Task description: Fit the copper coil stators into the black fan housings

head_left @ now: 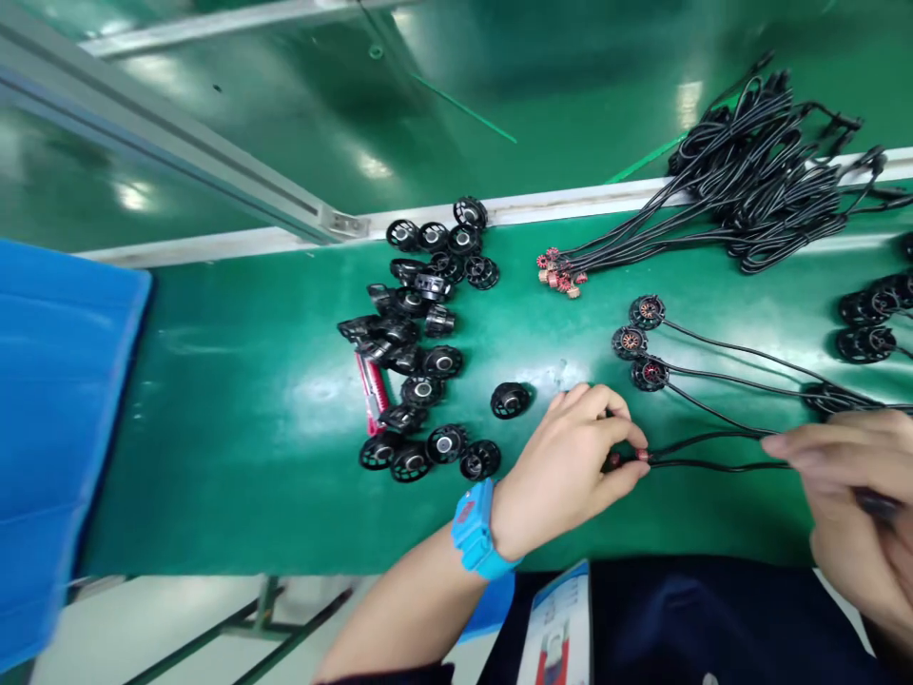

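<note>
My left hand point(571, 466), wearing a light blue wristband point(476, 529), pinches a small red coil end point(643, 456) of a black cable point(713, 466) between thumb and fingers. At the right, my right hand point(848, 495) is curled round the same cable, with something dark point(877, 504) partly hidden in the palm. A single black wheel-shaped housing point(510, 401) lies just beyond my left wrist. Above my left hand, three cabled housings with coils inside, such as this cabled housing point(649, 373), lie close together, their cables trailing right.
Several loose black housings point(423, 390) form a cluster left of centre, beside a red utility knife point(372, 392). Bundled black cables point(770, 181) lie at the back right, with red and copper coil ends point(561, 273). A blue bin point(64, 409) stands left; more housings point(864, 342) are far right.
</note>
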The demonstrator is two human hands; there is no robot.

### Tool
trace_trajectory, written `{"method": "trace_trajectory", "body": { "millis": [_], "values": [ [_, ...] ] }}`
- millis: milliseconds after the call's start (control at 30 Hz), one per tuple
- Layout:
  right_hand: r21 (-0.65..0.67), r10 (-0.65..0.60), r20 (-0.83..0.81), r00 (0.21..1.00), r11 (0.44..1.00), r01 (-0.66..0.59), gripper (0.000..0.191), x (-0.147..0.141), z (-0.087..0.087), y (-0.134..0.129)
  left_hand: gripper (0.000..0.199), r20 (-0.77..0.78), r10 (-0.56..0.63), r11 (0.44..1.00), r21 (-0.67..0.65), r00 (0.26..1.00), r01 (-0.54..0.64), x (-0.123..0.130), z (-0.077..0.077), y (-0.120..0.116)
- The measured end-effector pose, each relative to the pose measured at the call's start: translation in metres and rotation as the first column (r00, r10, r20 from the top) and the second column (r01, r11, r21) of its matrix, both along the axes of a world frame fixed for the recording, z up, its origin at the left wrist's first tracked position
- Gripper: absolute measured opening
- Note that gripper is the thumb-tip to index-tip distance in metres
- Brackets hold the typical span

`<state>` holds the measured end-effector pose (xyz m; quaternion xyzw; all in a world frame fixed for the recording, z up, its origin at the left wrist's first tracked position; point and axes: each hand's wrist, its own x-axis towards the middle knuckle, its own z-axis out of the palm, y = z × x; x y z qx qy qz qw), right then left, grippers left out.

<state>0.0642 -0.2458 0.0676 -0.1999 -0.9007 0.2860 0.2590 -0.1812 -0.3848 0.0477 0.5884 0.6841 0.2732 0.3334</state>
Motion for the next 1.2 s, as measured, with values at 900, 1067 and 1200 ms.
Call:
{"method": "trace_trajectory", "body": {
  "millis": [900, 1067, 1200],
  "values": [
    [0.031, 0.098, -0.097, 0.991, 0.995, -0.095, 0.025, -0.048, -0.006, -0.01, 0.029, 0.744, 0.259, 0.941, -0.052, 0.616, -0.333, 0.02, 0.001, 0.002],
    [0.092, 0.085, -0.089, 0.992, 0.993, -0.077, 0.032, -0.045, -0.011, -0.013, 0.035, 0.812, 0.319, 0.929, -0.164, 0.489, -0.333, 0.025, -0.001, 0.002],
    [0.137, 0.104, -0.088, 0.991, 0.986, -0.092, 0.03, -0.042, -0.013, -0.013, 0.037, 0.853, 0.296, 0.933, -0.162, 0.429, -0.322, 0.026, -0.002, 0.002]
  ]
}}
